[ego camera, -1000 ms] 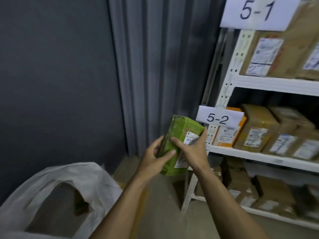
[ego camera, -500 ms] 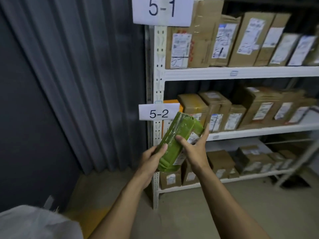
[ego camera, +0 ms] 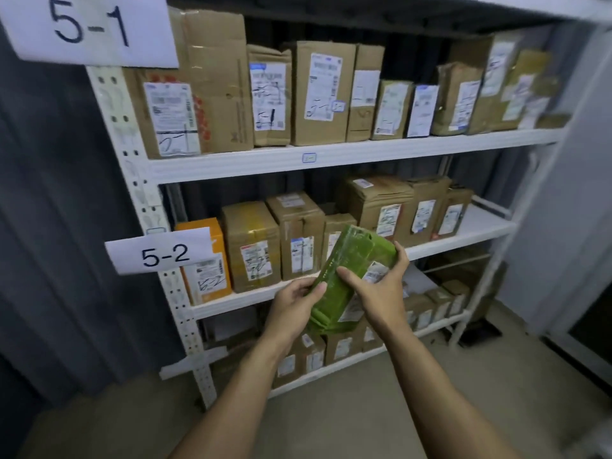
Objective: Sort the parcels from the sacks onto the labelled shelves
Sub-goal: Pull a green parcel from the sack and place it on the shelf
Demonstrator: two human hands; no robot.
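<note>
– Around it?
– Tag 5-2 (ego camera: pixel 162 255) hung at the shelf's (ego camera: pixel 245 298) left end, boxes (ego camera: pixel 251 246) beside.
– The parcel (ego camera: pixel 351 260)?
– Left hand (ego camera: pixel 294 303) and right hand (ego camera: pixel 381 293) gripped it, tilted, before the shelf's front edge, covering boxes; its label (ego camera: pixel 375 273) was unreadable.

Dim, even indoor light, soft overall focus, wide-angle bending and blur toward edges.

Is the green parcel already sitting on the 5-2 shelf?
No, the left hand and right hand hold the green parcel up in front of that shelf.
</note>
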